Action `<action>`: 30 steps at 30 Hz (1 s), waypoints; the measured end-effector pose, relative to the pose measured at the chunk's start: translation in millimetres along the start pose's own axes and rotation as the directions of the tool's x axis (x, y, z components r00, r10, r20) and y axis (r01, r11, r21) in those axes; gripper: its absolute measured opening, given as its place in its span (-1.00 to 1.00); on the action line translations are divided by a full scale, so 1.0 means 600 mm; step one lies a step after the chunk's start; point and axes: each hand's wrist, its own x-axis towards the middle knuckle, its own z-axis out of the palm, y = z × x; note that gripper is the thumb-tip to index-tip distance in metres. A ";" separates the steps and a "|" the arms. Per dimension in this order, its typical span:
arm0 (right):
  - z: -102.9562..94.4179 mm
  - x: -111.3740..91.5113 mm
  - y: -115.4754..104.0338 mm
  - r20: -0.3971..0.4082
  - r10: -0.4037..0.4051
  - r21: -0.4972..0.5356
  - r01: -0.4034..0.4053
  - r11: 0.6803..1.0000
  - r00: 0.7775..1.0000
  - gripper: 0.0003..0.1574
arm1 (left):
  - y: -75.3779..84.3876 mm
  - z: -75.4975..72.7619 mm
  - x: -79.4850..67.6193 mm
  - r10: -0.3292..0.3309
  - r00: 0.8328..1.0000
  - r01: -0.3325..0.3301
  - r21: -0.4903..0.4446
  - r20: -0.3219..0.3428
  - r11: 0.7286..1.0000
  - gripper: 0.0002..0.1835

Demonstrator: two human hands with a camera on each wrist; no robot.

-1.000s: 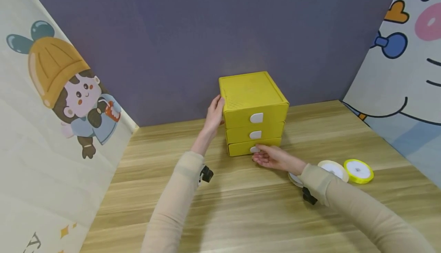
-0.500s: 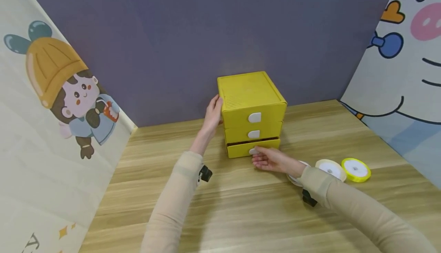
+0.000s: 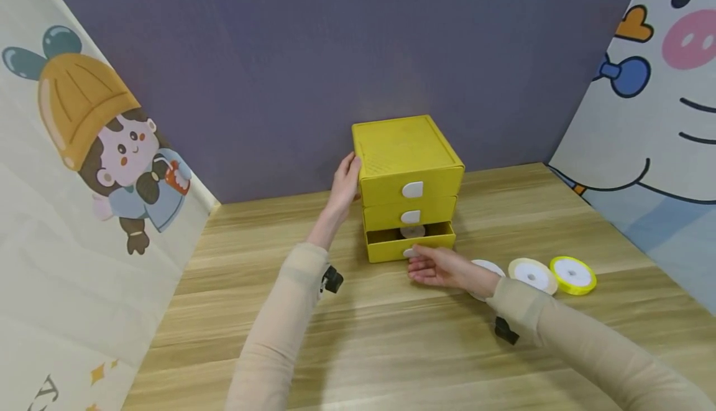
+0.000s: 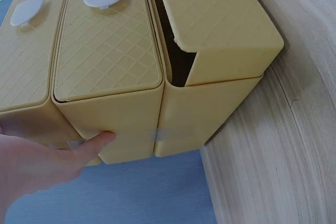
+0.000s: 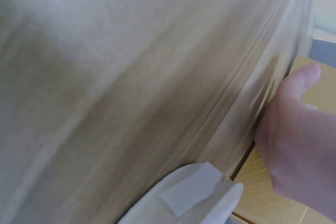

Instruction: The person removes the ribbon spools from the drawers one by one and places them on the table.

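Observation:
A small yellow drawer unit (image 3: 408, 147) with three drawers stands against the purple back wall. My left hand (image 3: 344, 182) rests on its left side near the top; in the left wrist view that hand (image 4: 47, 163) lies against the side panel with a finger stretched out. The bottom drawer (image 3: 386, 251) is pulled partway out, and a pale round spool (image 3: 413, 231) shows inside. With thumb and fingers, my right hand (image 3: 439, 266) pinches the white pull tab (image 3: 409, 253) on its front. The upper two drawers are closed.
On the wooden table (image 3: 369, 349), right of the unit, lie a white ribbon spool (image 3: 488, 266), a cream one (image 3: 531, 275) and a yellow one (image 3: 573, 274). My right forearm overlaps the white spool. Printed cartoon panels flank the table left and right.
The bottom drawer has slid out toward me from nearly closed, with my right hand on its tab, and the spool inside has come into sight. My left hand has stayed on the unit's side.

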 end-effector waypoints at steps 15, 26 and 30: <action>0.007 -0.025 0.022 -0.014 -0.003 0.006 0.003 1.000 1.000 -0.47 | 0.000 0.000 0.001 -0.015 1.000 0.015 -0.002 0.019 1.000 -0.34; 0.011 -0.044 0.039 -0.013 -0.012 0.002 0.012 1.000 1.000 -0.44 | 0.001 -0.001 -0.002 -0.021 1.000 0.021 0.019 -0.011 1.000 -0.36; 0.013 -0.047 0.043 -0.017 -0.010 0.007 0.011 1.000 1.000 -0.45 | 0.001 -0.001 -0.001 -0.018 1.000 0.018 0.015 -0.010 1.000 -0.36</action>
